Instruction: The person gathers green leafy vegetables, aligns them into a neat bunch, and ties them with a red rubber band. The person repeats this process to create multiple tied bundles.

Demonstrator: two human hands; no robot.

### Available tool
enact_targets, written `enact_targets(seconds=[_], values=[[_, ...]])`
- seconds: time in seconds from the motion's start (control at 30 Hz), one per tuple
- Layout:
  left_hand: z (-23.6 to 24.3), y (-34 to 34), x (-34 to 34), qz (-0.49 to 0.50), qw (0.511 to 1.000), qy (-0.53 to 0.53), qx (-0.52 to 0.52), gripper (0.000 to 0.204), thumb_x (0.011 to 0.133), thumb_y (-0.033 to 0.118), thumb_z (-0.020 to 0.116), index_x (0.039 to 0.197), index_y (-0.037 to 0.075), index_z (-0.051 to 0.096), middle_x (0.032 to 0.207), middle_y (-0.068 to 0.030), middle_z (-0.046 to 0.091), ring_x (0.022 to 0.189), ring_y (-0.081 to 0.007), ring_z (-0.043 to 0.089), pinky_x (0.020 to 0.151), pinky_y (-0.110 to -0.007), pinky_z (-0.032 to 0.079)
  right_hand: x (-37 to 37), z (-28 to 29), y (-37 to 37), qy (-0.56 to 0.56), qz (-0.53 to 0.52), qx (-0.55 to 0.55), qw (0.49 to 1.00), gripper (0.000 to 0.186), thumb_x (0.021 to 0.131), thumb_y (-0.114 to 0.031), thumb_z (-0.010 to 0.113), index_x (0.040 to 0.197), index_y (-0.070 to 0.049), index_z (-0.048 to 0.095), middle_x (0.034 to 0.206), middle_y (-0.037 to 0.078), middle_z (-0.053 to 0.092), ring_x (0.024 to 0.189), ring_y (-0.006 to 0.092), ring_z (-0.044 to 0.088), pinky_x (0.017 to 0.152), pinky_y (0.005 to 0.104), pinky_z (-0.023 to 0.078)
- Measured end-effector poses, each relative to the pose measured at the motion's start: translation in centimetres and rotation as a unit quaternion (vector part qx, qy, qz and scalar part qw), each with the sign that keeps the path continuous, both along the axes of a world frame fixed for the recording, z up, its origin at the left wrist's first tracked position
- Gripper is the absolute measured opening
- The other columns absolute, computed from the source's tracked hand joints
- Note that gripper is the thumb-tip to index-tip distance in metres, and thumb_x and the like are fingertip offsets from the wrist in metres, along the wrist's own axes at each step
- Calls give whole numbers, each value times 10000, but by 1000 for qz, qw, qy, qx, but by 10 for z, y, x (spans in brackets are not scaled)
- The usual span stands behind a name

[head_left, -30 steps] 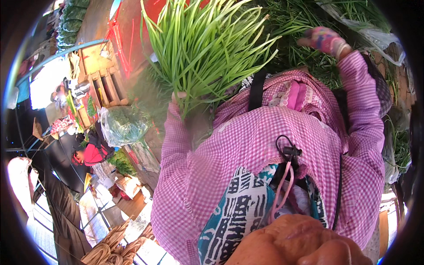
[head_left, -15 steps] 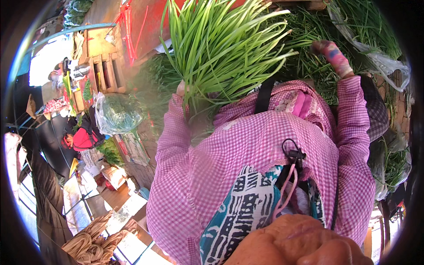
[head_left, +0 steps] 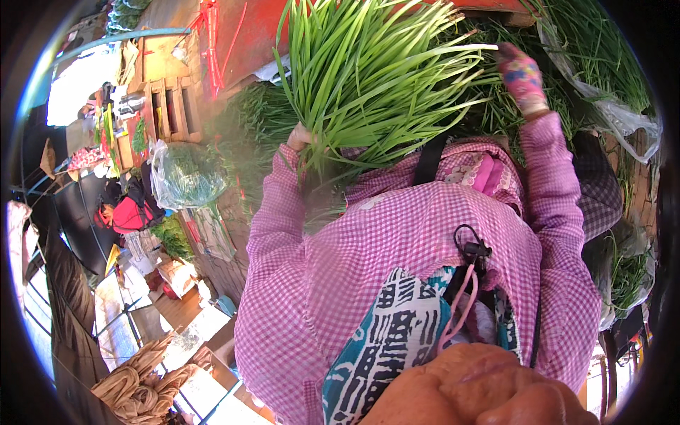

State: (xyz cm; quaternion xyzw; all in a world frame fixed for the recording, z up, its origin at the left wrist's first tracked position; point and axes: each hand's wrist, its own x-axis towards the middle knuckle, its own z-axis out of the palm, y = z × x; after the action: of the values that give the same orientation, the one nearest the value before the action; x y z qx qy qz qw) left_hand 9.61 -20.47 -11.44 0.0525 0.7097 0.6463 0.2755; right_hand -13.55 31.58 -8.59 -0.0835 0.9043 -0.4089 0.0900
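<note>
A large bunch of chives (head_left: 375,92) with long flat green leaves fans out from my left hand (head_left: 301,136). That hand is wrapped round the gathered end at the left, partly covered by leaves. The paler stalk ends spread toward the right. My right hand (head_left: 523,79), in a pink patterned glove, is at the far right of the bunch. Its closed fingertips meet the end of one pale stalk that sticks out past the others. The exact grip of those fingers is partly hidden. Loose greens (head_left: 496,117) lie below and behind the right hand.
A clear plastic sheet (head_left: 616,106) with more greens lies at the far right. To the left stand a clear bag of greens (head_left: 185,177) and a wooden crate (head_left: 172,110). Red ties (head_left: 210,49) hang near a red surface (head_left: 258,28). A dark checked bundle (head_left: 601,188) is beside my right arm.
My right hand has moved left and up to the stalk ends, its fingertips now at one stalk. The bunch in my left hand has shifted slightly right.
</note>
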Motion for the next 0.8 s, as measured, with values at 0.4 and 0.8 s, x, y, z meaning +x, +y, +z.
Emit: enact_targets(seconds=[0.4,0.8], values=[[26,32,-8,79,996,-20,19,733,775,238,873,1385,-17,557,1282,-134,671,1103,-271,653,957,-397,530,68,50,-81,-272,182,-319,889,385,1003,-416,597,915,-79,761,655,25,637,565,101,565,520,289,444],[14,17,-24,53,998,-28,25,804,724,210,893,1415,-3,542,1328,-118,650,1162,-258,625,1003,-400,499,-12,23,119,-104,81,-65,989,511,946,-264,681,1397,-65,545,1287,103,642,1138,212,643,934,329,509]])
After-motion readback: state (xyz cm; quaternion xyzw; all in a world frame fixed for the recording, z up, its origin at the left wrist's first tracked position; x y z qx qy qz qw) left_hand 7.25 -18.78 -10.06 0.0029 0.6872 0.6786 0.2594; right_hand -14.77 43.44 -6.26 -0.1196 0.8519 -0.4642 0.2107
